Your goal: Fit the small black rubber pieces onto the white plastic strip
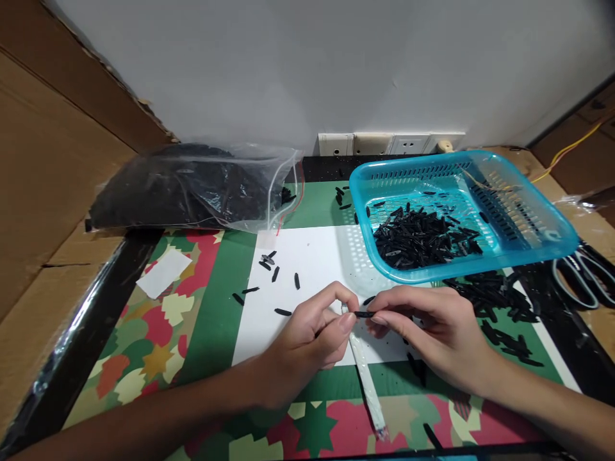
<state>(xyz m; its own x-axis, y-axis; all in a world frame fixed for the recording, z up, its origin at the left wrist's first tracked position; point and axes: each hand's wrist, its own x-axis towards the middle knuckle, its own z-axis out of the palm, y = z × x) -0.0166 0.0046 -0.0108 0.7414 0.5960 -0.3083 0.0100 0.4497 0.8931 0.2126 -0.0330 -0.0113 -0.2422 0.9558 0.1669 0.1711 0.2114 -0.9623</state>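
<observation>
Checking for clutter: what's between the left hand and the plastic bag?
Several loose black pieces, scattered on the white sheet between the left hand and the plastic bag. Shows in the head view.

Bkgd: plain grey-white wall [307,70], row of sockets [372,145] low down, plug [444,146] in R-most. Cardboard [52,121] up the L side, yellow wire [571,148] far R. Desk [113,301] black-edged, w/ green & multicol. patterned covering [204,314]; glare on L edge.
</observation>
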